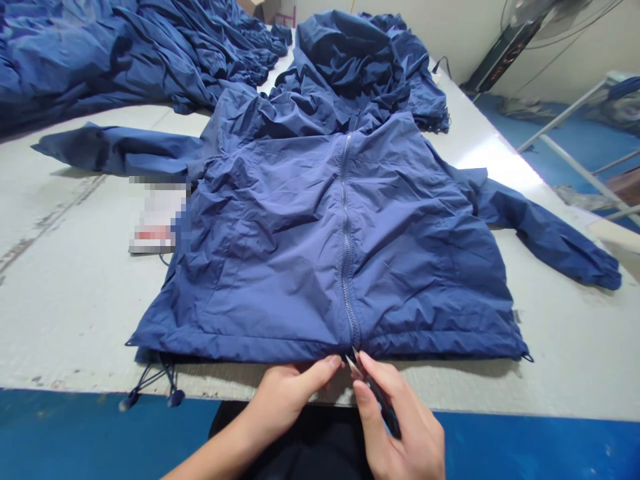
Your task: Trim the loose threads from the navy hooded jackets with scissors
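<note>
Worktable (65, 280), navy jacket (325, 240), perhaps cardboard box (253, 5).

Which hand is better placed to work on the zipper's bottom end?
Probably right: the right hand holds a dark pointed tool, tip at the zipper's end; the left hand only touches the hem beside it.

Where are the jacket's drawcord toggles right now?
In the head view, the drawcord toggles dangle over the table's near edge at lower left, below the hem of the navy jacket, left of the left hand.
</note>
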`<state>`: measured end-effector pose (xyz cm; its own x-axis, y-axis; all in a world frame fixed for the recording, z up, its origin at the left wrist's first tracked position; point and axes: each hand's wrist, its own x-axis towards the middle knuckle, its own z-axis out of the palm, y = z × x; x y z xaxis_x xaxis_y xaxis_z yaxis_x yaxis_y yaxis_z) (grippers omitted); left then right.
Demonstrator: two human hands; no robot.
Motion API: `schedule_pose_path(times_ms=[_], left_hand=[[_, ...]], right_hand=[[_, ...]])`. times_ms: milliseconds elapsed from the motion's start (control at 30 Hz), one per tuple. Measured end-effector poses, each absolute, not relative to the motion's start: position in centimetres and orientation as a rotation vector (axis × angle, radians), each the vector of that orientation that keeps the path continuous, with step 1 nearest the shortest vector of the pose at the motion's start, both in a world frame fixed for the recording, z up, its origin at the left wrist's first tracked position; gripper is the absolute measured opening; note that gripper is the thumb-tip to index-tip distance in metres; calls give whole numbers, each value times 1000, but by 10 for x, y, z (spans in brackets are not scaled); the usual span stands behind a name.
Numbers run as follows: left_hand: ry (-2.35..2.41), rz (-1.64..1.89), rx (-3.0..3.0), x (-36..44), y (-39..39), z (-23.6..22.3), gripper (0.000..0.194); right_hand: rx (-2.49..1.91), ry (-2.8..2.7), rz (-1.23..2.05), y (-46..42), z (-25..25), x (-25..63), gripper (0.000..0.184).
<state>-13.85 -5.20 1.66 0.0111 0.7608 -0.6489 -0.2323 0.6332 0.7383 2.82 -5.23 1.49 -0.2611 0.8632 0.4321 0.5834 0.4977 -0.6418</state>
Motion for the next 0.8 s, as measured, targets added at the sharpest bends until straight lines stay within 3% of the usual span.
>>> schedule_pose_path(times_ms=[333, 800], left_hand=[[1465, 831, 583, -137, -53, 15, 30], [1275, 859, 525, -136, -53, 13, 22]], right_hand=[[-1260, -1884, 481, -55, 14, 22, 24], [-1337, -1598, 701, -61, 5, 13, 19]])
